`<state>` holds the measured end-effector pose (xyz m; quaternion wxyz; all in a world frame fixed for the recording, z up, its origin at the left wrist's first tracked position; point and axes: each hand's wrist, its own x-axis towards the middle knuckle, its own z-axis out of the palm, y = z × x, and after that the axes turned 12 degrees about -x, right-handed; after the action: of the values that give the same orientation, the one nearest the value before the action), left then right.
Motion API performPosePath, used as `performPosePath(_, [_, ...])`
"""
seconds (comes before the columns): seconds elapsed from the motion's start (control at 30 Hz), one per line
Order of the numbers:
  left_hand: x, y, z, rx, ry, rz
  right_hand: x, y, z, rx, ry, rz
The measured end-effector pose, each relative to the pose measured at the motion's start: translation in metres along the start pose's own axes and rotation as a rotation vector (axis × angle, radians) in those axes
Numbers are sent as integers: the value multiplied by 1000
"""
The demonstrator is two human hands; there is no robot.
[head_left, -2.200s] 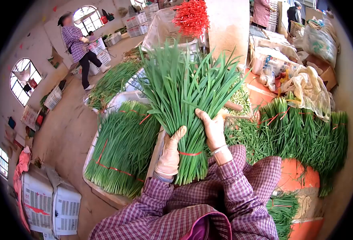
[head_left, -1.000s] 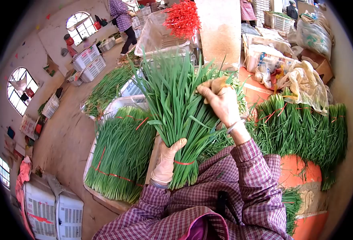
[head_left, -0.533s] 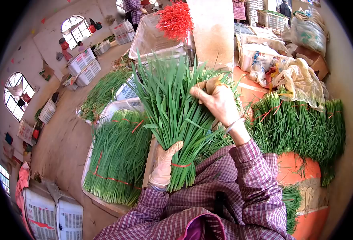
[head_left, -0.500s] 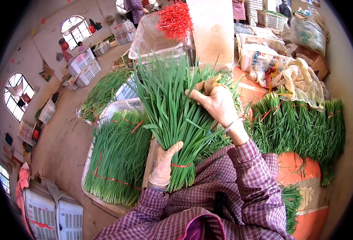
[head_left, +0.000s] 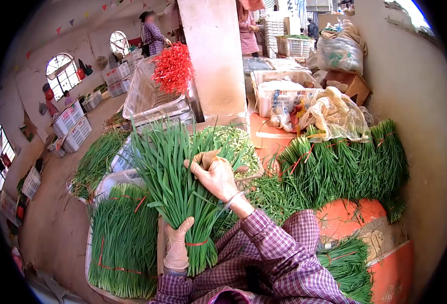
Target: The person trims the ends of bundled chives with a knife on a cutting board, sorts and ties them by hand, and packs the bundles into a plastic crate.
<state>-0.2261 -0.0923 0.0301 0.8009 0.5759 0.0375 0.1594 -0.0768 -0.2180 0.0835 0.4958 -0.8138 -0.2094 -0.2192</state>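
Clasping the green bunch (head_left: 199, 215) in the left hand (head_left: 176, 247), and curling the fingers of the right hand (head_left: 214, 175) narrow at its leaves (head_left: 166, 154)!

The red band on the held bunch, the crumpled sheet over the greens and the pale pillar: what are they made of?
Red band: narrow, smooth-looking, maybe plastic tape or rubber; the picture leaves it open.
Crumpled sheet: probably thin plastic film, since it is yellowish, see-through and wrinkled.
Pale pillar: matte, likely painted plaster, with brownish stains near its foot.
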Motion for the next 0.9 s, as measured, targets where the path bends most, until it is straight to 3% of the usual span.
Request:
performPosePath(0.1, [0, -2, 0, 17, -14, -8, -2, 0, 3, -209, 62, -78])
performPosePath(0.23, [-5, 4, 7, -48, 10, 10, -6, 8, 10, -226, 125, -51])
performPosePath(0.43, [-4, 3, 4, 25, -29, -48, -3, 9, 11, 150, 156, 66])
performPosePath(0.5, [-8, -2, 4, 17, -20, -63, 15, 8, 1, 555, 321, 222])
performPosePath(0.63, [-8, -9, -2, -51, 15, -25, 50, 21, -58, 852, 505, 307])
performPosePath(0.67, [-6, -4, -1, -91, 57, 59, 47, 32, -67, 812, 450, 331])
performPosePath(0.7, [5, -15, -17, -124, 51, 16, 44, 49, -76, 770, 396, 352])
performPosePath(0.77, [16, -9, -23, -125, 195, -5, 15, 83, -83, 97, 210, 253])
performPosePath(0.8, [23, 1, -18, -209, 184, -5, -6, 98, -70, -157, 221, 193])
performPosePath(0.9, [45, 21, -7, -260, 99, -5, -62, 89, -36, -73, -127, -12])
